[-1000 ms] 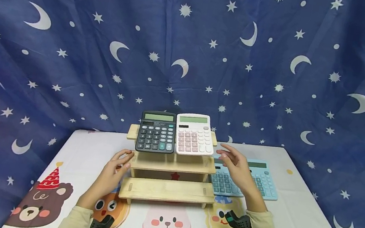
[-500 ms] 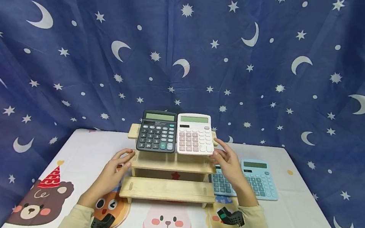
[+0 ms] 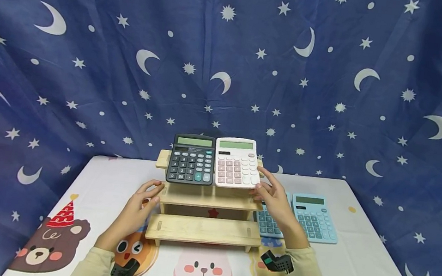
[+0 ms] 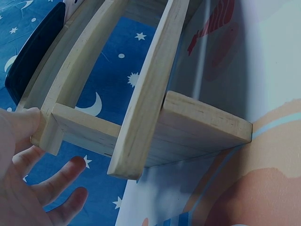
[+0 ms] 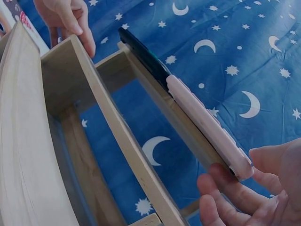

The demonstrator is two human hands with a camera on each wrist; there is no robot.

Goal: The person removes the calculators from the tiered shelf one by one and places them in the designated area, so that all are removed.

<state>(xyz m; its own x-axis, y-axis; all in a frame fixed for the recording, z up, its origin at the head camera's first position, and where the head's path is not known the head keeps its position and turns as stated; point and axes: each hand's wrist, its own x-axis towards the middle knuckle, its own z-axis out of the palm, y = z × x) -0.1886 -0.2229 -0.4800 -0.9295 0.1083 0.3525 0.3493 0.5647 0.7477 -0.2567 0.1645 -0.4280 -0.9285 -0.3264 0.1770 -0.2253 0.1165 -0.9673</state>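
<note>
A wooden tiered stand [image 3: 204, 230] stands mid-table, with a black calculator [image 3: 190, 171] and a white-and-pink calculator [image 3: 238, 164] leaning side by side on its top tier. My right hand [image 3: 275, 204] pinches the white one's lower right corner. In the right wrist view, the thumb is at the front edge of this calculator [image 5: 209, 127] and the fingers are behind and below it. At the stand's left side, my left hand [image 3: 136, 206] grips the end of the middle tier. The left wrist view shows its thumb on the wooden board [image 4: 51, 117], other fingers loosely spread.
Two light blue calculators [image 3: 315, 218] lie on the table right of the stand, one partly hidden by my right hand. A white cloth [image 3: 325, 273] with cartoon prints covers the table. Behind hangs a blue curtain [image 3: 200, 37] with moons and stars.
My right hand has moved left from beside the stand onto the white calculator's lower right corner, uncovering more of the blue calculators. The left hand has stayed at the middle tier.
</note>
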